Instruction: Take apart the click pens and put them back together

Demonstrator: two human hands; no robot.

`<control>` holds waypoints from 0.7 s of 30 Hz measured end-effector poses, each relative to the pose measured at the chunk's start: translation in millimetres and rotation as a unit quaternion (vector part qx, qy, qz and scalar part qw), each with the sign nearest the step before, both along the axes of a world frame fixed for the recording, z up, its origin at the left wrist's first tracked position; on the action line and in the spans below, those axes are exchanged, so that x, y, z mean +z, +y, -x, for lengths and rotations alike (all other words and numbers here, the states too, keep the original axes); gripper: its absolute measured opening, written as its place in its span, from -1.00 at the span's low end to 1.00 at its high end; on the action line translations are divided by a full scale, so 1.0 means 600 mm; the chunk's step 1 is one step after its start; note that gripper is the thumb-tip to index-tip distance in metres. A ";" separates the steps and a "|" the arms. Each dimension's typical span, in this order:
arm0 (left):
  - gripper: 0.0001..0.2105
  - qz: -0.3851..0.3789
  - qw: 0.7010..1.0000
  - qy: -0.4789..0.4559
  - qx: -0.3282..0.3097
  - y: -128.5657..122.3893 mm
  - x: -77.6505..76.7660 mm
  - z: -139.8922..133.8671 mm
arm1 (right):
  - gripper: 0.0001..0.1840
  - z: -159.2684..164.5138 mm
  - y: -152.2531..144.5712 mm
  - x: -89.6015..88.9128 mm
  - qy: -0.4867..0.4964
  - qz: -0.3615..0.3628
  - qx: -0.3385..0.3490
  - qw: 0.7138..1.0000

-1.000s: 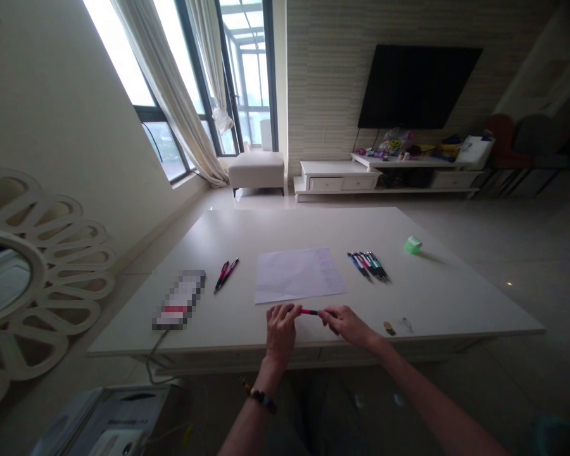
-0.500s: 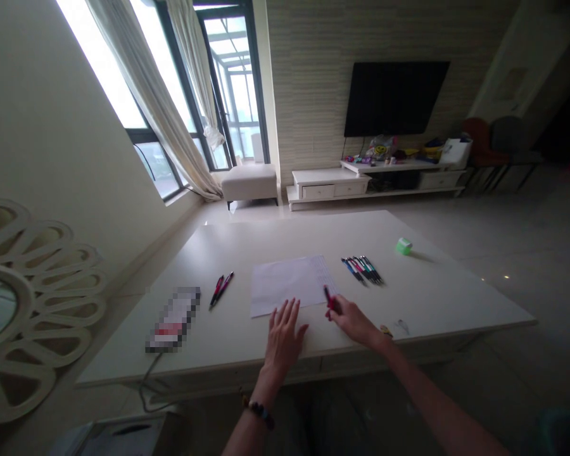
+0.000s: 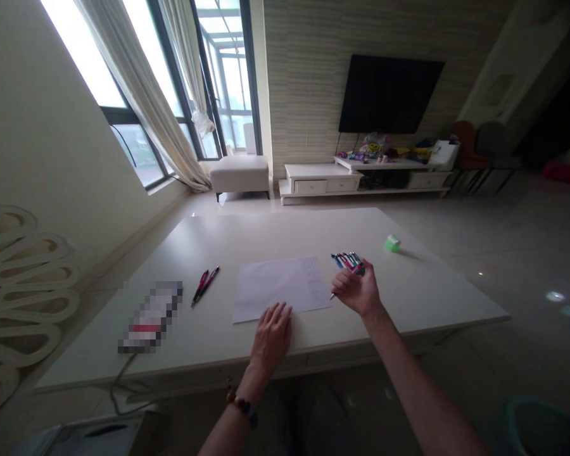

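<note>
A blurred flat object (image 3: 149, 315) lies at the left of the white bench (image 3: 427, 297), with two red-and-dark pens (image 3: 205, 285) side by side at its two o'clock. Next, a sheet of paper (image 3: 278, 286) lies flat at mid-bench. The left hand (image 3: 272, 337) rests palm down on the bench, fingers (image 3: 279, 312) pressed loosely together, their tips touching the sheet's near edge at six o'clock. At the sheet's three o'clock, the right hand (image 3: 360, 292) has its fingers curled around a pen (image 3: 333, 294), whose pale tip pokes out toward the paper's right edge. A row of pens (image 3: 344, 259) lies just beyond the right hand at twelve o'clock. A small green block (image 3: 392, 243) sits apart at two o'clock.
</note>
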State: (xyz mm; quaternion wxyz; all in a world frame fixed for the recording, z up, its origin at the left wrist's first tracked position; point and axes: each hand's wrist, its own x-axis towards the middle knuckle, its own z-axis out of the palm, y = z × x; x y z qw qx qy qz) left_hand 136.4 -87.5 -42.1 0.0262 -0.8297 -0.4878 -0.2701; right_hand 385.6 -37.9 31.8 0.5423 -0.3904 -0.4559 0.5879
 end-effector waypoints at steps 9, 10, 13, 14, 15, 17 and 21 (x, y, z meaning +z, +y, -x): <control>-0.67 0.026 1.000 -0.001 -0.016 0.006 -0.013 0.000 | -0.52 0.004 0.034 -0.013 0.088 0.034 0.005 0.996; -0.67 0.025 1.000 -0.005 -0.017 0.006 -0.013 0.000 | -0.56 0.008 0.039 -0.020 0.076 0.046 0.001 0.996; -0.67 0.028 0.999 -0.009 -0.019 0.006 -0.011 -0.001 | -0.61 0.023 0.050 -0.043 0.016 0.072 -0.012 0.997; -0.67 0.031 0.999 -0.008 -0.018 0.006 -0.011 -0.001 | -0.59 0.029 0.051 -0.050 -0.012 0.080 -0.010 0.997; -0.67 0.034 0.999 -0.007 -0.016 0.006 -0.010 -0.001 | -0.55 0.035 0.052 -0.057 -0.044 0.086 -0.005 0.995; -0.67 0.035 0.999 -0.009 -0.012 0.006 -0.010 -0.002 | -0.52 0.047 0.051 -0.068 -0.106 0.087 0.001 0.991; -0.67 0.037 0.999 -0.014 -0.011 0.006 -0.011 -0.003 | -0.65 0.070 0.048 -0.092 -0.190 0.029 -0.008 0.981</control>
